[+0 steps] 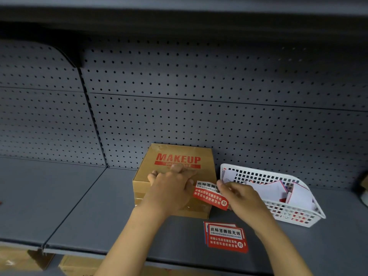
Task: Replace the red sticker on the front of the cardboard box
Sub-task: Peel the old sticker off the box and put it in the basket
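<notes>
A brown cardboard box (201,172) printed with red "MAKEUP" lies on the grey shelf, against the pegboard. My left hand (171,186) rests flat on the box's top and front edge, fingers spread. My right hand (239,194) pinches the right end of a red and white sticker (209,193), held tilted just off the box's right front corner. Whether the sticker touches the box cannot be told. A small stack of the same red stickers (226,237) lies on the shelf in front of the box.
A white perforated plastic basket (282,214) with white backing papers and red scraps stands to the right of the box. The grey metal shelf (99,206) has a seam on the left. Cardboard cartons (75,264) sit on the level below.
</notes>
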### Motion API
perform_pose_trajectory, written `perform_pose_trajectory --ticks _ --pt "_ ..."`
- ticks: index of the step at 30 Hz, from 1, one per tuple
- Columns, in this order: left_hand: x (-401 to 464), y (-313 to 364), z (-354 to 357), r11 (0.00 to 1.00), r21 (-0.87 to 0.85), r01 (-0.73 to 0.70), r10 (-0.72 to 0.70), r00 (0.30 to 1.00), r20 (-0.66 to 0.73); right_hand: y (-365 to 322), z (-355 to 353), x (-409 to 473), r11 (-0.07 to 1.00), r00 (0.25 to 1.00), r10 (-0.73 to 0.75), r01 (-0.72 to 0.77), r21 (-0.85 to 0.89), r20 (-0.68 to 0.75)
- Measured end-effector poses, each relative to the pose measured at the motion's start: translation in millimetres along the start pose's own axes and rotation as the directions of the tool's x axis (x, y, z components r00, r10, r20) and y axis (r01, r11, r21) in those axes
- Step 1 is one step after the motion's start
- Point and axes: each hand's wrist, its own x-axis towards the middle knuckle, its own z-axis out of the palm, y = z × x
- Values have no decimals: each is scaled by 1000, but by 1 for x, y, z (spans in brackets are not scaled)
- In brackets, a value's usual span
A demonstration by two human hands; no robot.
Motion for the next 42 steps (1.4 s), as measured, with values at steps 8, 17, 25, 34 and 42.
perform_pose_trajectory --ticks 8,17,25,34,42 --pt "0 -1 1 1000 -2 -1 1 1000 -1 0 -2 9 997 999 -47 46 -69 -22" --pt "0 0 2 1000 -21 -4 4 1000 -11 -20 -2 11 984 994 31 -13 -175 101" --pt "3 -3 2 1000 1 -16 16 1000 -16 -65 -3 3 873 994 -106 78 -482 -32" --pt "6 -12 3 976 -194 -95 82 994 -74 -79 -13 -6 881 989 -128 82 -466 -68" --pt "10 -17 5 892 -423 -156 137 988 -76 -76 -16 -19 841 983 -185 162 -516 7"
